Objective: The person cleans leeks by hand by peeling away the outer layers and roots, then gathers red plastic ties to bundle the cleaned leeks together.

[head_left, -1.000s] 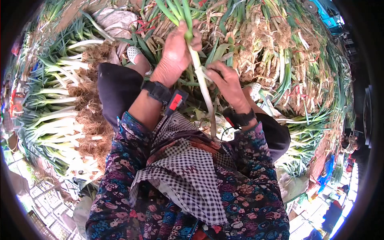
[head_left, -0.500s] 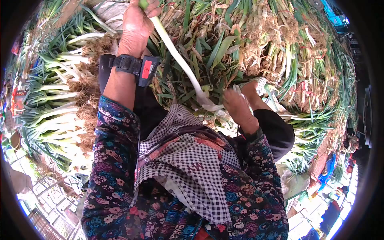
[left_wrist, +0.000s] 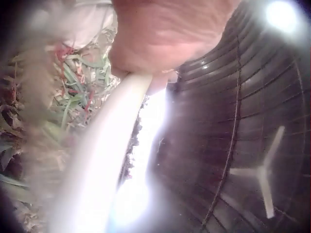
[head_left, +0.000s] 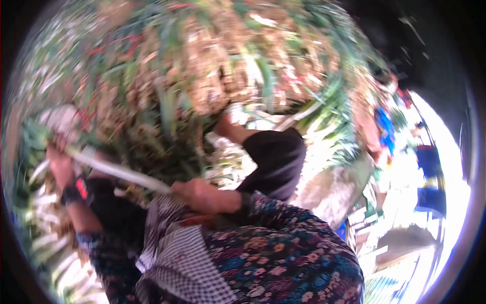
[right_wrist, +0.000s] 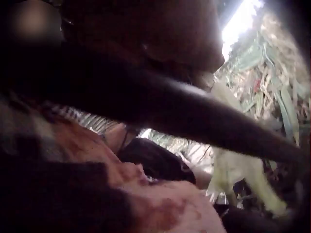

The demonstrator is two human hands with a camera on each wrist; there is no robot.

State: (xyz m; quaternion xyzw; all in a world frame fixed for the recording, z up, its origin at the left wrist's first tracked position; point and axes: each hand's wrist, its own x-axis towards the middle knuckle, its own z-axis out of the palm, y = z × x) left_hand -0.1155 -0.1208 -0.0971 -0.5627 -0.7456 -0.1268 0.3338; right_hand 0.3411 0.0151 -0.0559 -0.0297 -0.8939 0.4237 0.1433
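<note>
A long green onion (head_left: 121,175) with a white stalk slants across the person's lap in the head view, blurred by motion. Its leafy end is at the left, where the left hand (head_left: 62,164) grips it. In the left wrist view the pale stalk (left_wrist: 92,165) runs down from that hand (left_wrist: 170,36). The right hand (head_left: 205,196), fingers curled, holds the lower end of the stalk close to the waist. Dark in the right wrist view, the stalk (right_wrist: 194,109) passes below the hand (right_wrist: 150,34). A pale strip of peel (right_wrist: 238,170) hangs beyond it.
Heaps of green onions with brown roots (head_left: 202,76) lie ahead. More onions (head_left: 55,243) line the left side, with another bunch (head_left: 329,131) at the right. A checked cloth (head_left: 187,263) covers the lap, beside a dark trousered knee (head_left: 276,159). A pale sack (head_left: 334,190) stands at right.
The head view has swung to the right. The left hand keeps hold of the upper onion; the right hand, beside its root end half a second ago, is now closed around the lower stalk.
</note>
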